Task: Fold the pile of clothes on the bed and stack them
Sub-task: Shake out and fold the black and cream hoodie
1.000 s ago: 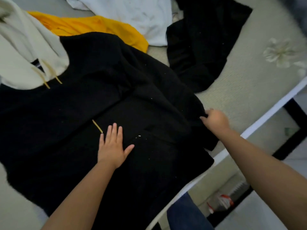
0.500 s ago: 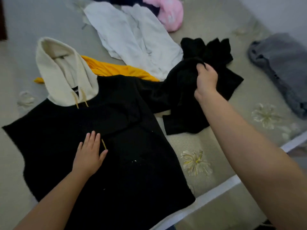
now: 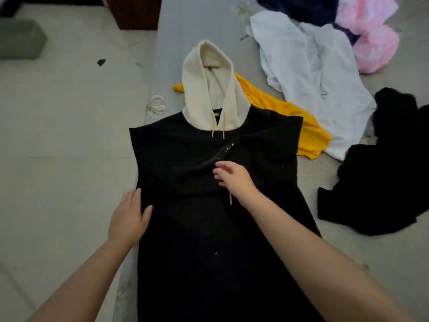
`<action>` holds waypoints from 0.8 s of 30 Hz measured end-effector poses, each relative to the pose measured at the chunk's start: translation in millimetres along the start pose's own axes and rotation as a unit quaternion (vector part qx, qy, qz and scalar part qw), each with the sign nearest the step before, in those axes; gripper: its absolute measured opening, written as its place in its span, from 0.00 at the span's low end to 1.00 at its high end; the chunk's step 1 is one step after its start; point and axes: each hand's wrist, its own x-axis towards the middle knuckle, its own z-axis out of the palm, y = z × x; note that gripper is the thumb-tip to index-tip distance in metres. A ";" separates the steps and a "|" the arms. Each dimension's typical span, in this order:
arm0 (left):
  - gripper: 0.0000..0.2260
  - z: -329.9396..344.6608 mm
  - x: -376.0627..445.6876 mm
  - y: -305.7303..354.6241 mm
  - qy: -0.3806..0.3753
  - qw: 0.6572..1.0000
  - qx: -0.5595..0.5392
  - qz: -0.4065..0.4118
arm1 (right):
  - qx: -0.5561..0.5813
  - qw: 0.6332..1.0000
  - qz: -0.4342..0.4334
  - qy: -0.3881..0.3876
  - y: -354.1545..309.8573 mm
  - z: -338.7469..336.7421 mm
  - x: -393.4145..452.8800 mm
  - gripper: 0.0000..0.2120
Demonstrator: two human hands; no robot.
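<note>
- Black hoodie [image 3: 209, 228] lay flat along the bed [image 3: 185, 24] edge, both sleeves crossed over its chest.
- Our left hand [image 3: 128, 219] pressed its side, fingers straight; our right hand [image 3: 234, 180] hovered relaxed over the sleeves, gripping nothing.
- We judged the loose sleeves could slide apart during folding.

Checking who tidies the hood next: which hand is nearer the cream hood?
Right. The right hand lies on the hoodie's chest below the cream hood; the left hand rests lower, at the left edge.

2 bare forearms showing, no sleeves reaching the wrists. Left hand [image 3: 128, 218] and right hand [image 3: 234, 178] wearing nothing: no gloves, rings or watch visible.
</note>
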 end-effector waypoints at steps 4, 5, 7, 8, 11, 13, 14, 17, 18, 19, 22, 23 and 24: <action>0.31 24.3 9.8 15.0 -0.012 0.989 -0.145 -0.021 | -0.403 0.907 -0.084 0.093 56.6 -27.7 10.1 0.24; 0.33 27.3 14.2 20.5 0.001 0.981 -0.190 -0.038 | -0.498 0.859 -0.076 0.097 67.1 -35.6 12.4 0.28; 0.38 30.6 31.1 32.8 0.043 0.970 -0.233 -0.061 | -0.625 0.776 -0.019 0.087 82.2 -52.8 22.9 0.34; 0.40 28.9 37.0 38.1 0.060 0.975 -0.205 -0.055 | -0.653 0.754 0.009 0.078 87.9 -59.9 24.7 0.35; 0.33 25.6 67.0 42.5 0.094 0.990 -0.102 0.001 | -0.696 0.715 0.023 0.066 91.0 -80.5 41.4 0.34; 0.19 20.0 84.3 44.2 0.093 0.994 -0.030 0.056 | -0.703 0.709 0.015 0.050 90.2 -91.6 50.7 0.32; 0.15 15.4 90.8 46.3 0.084 0.994 -0.013 0.073 | -0.702 0.711 0.003 0.047 91.4 -95.4 53.1 0.31; 0.13 -10.4 104.3 54.8 0.094 0.992 -0.063 0.063 | -0.660 0.749 -0.027 0.048 94.5 -102.8 54.3 0.31; 0.15 -18.4 110.9 55.9 0.120 0.989 -0.071 0.049 | -0.656 0.753 -0.034 0.040 96.2 -104.6 53.6 0.31; 0.16 -24.8 116.5 54.6 0.141 0.987 -0.070 0.035 | -0.659 0.751 -0.038 0.027 98.6 -105.6 53.4 0.32; 0.25 -27.2 125.5 42.3 0.064 0.995 0.074 0.012 | -0.679 0.733 -0.020 -0.027 103.3 -97.0 51.6 0.33; 0.30 -22.8 124.0 39.7 -0.013 0.985 0.173 0.016 | -0.688 0.724 -0.006 -0.042 104.3 -93.5 52.8 0.33; 0.36 -16.8 121.7 38.9 -0.083 0.966 0.245 0.024 | -0.696 0.716 0.006 -0.048 99.9 -91.1 55.6 0.33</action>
